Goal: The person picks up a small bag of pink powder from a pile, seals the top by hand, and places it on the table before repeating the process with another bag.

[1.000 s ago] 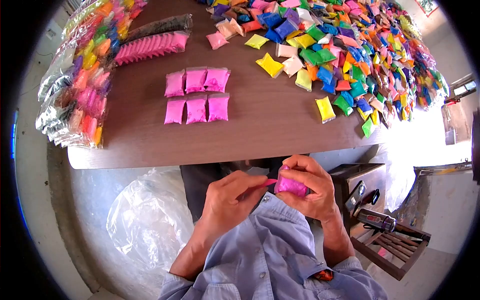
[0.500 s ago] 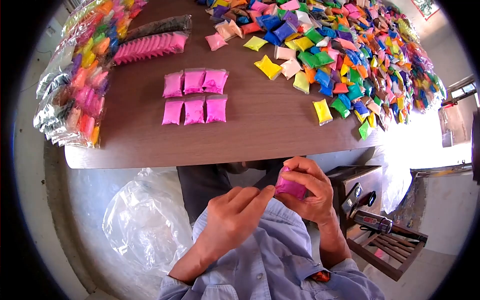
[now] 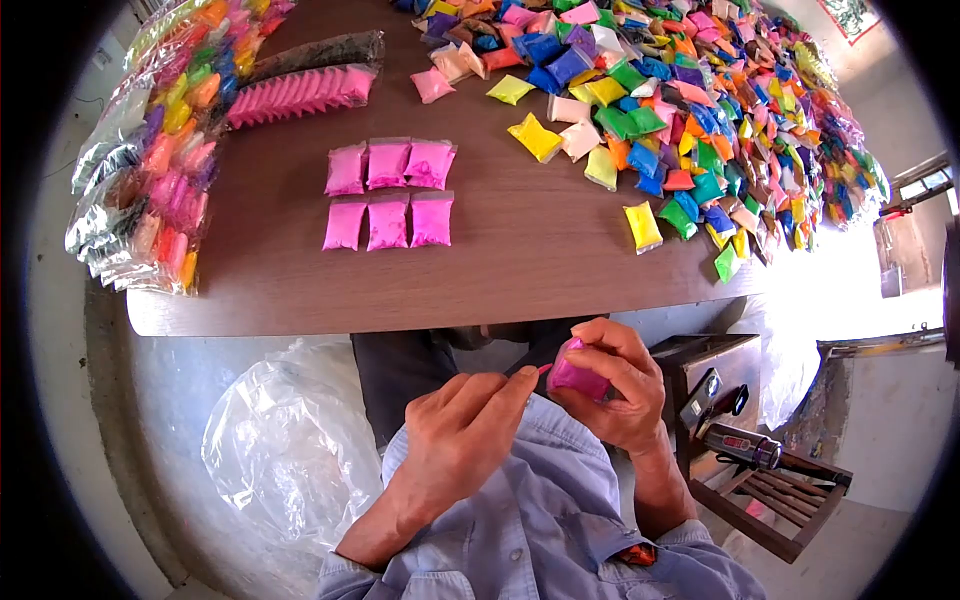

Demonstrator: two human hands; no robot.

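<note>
My right hand is closed around a small pink packet, thumb and fingers pressing it from both sides above my lap. My left hand is in a pinch at the packet's left edge, and a thin pink strip spans from its fingertips to the packet. On the table in front lie two rows of pink packets, three in each row. Behind them is a long clear bag holding a row of pink packets.
A big heap of many-coloured packets covers the table's right side. Filled clear bags are stacked at the left edge. Below right, a heat gun rests by a dark cabinet. Clear plastic lies on the floor.
My left hand has drawn slightly left and away from the packet, and a thin pink strip now shows between them. My right hand keeps its hold on the packet.
</note>
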